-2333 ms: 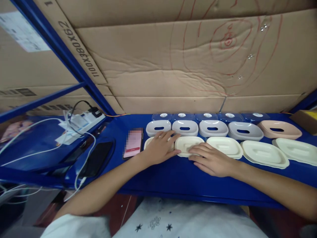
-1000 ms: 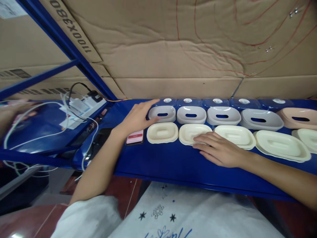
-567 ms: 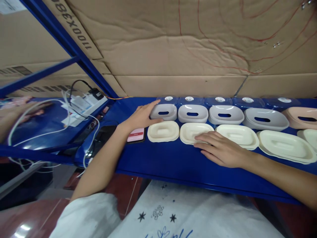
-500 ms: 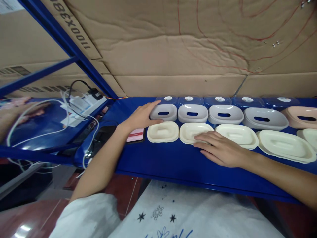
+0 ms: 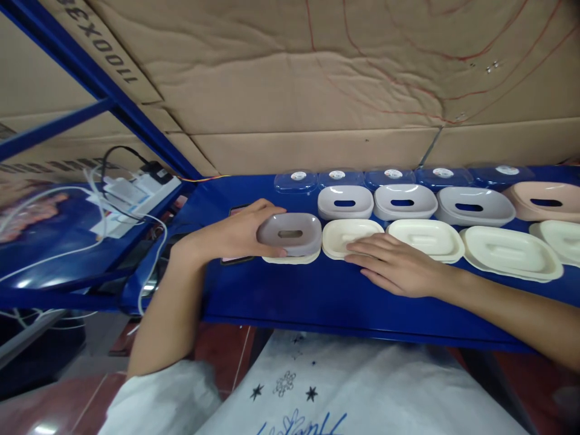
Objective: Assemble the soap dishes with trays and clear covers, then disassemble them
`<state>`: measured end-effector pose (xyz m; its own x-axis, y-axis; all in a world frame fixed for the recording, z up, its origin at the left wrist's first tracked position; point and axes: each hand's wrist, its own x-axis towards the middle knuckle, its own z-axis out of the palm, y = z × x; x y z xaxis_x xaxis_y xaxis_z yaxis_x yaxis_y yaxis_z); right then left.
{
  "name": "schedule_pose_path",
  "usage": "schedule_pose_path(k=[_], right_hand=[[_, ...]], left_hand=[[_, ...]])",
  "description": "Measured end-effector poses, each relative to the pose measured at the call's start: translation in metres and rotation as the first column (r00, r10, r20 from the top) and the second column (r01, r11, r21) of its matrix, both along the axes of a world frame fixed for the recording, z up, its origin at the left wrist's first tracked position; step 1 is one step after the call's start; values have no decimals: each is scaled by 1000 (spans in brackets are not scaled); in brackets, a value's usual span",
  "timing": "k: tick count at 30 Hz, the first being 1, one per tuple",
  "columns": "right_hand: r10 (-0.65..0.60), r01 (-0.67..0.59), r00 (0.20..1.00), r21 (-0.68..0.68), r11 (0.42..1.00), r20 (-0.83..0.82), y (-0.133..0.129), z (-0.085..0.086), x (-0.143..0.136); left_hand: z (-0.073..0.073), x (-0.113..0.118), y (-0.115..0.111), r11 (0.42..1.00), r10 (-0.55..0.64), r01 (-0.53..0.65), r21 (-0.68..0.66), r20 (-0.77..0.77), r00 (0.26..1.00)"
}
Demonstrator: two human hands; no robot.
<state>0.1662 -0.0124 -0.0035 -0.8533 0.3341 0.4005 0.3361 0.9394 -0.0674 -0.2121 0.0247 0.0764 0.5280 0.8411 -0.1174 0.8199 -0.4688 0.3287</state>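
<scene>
1. Glossy grey oval plastic dish (image 5: 290, 244), slotted through its floor: located directly above a cream oval plastic tray (image 5: 292, 260); whether the two touch cannot be confirmed.
2. Left hand (image 5: 242, 232): clamped on the dish's left end, thumb at the near rim, fingers at the far side.
3. Right hand (image 5: 399, 266): fingers extended, closed around nothing, apparently resting on the second cream tray (image 5: 344, 234), just right of the dish.
4. Step in hand, as judged: positioning the dish over the tray beneath.
5. Next move, as judged, calls for aligned rims and level seating before release.
</scene>
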Motion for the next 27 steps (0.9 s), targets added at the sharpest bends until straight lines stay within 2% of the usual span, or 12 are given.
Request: schedule_pose_path(k=[4, 11, 16, 18, 20, 23, 27], right_hand=[[-14, 14, 1000, -6, 1000, 18, 0, 0, -1], [-58, 58, 998, -10, 998, 16, 0, -2, 0], [-84, 85, 996, -17, 996, 7, -2, -2, -2], [-96, 96, 995, -11, 995, 7, -3, -2, -4], [-99, 99, 995, -9, 995, 10, -4, -2, -4], [-100, 100, 995, -17, 995, 20, -4, -1, -4], [-97, 97, 995, -17, 995, 30, -3, 0, -4]], left_hand=[[-3, 3, -4, 1000, -16, 15, -18, -38, 999], [-15, 5, -7, 999, -29, 25, -44, -90, 996], [-7, 4, -1, 998, -47, 42, -44, -118, 992], [-1, 2, 13, 999, -41, 41, -2, -73, 996], [3, 4, 35, 991, -19, 20, 130, -14, 1000], [1, 9, 79, 962, -6, 25, 273, -72, 997], [-13, 17, 132, 981, 27, 3, 194, -150, 988]])
